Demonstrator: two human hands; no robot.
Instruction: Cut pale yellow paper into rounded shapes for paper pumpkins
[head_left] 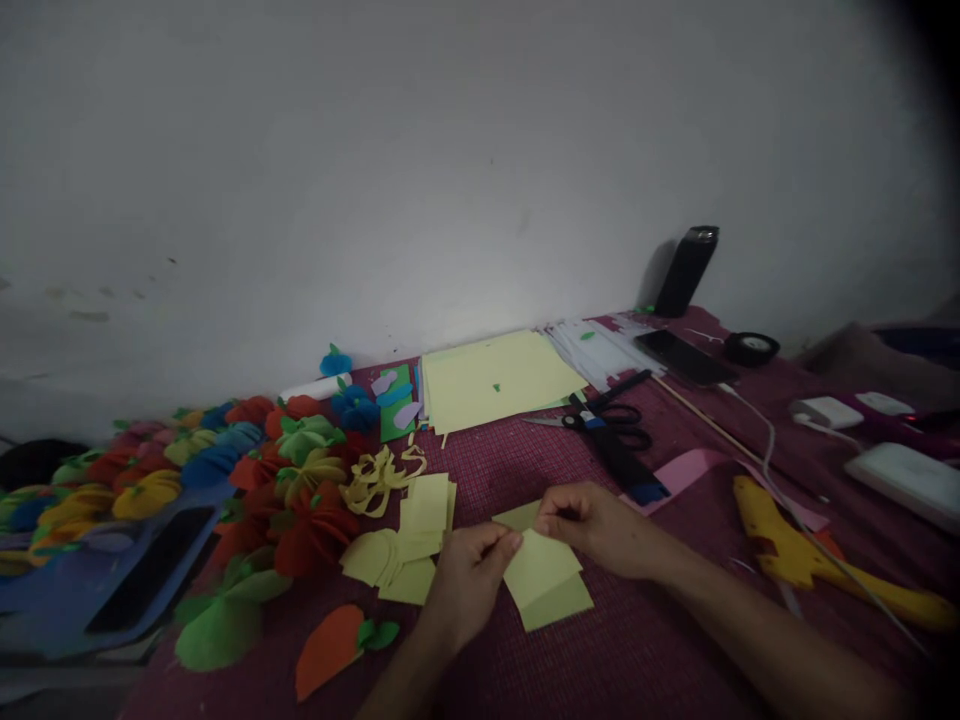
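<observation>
My left hand [469,575] pinches the left edge of a pale yellow paper piece [541,568] between thumb and finger. At its upper right corner, my right hand [600,525] pinches the same piece. Under it lies another yellow square [559,603], partly covered. Just left of my left hand are more yellow paper squares [424,510] and rounded yellow cut-outs [369,557]. Curly yellow paper offcuts [379,480] lie behind them. A folded orange paper shape [330,650] with green leaves rests nearer the front.
Colourful paper pumpkins [315,525] crowd the left. Large yellow sheets [499,375] lie at the back, by the wall. Scissors [574,422], a yellow glue gun [780,535], a phone [686,357], a black bottle [688,272] and a white cable [769,435] are on the right.
</observation>
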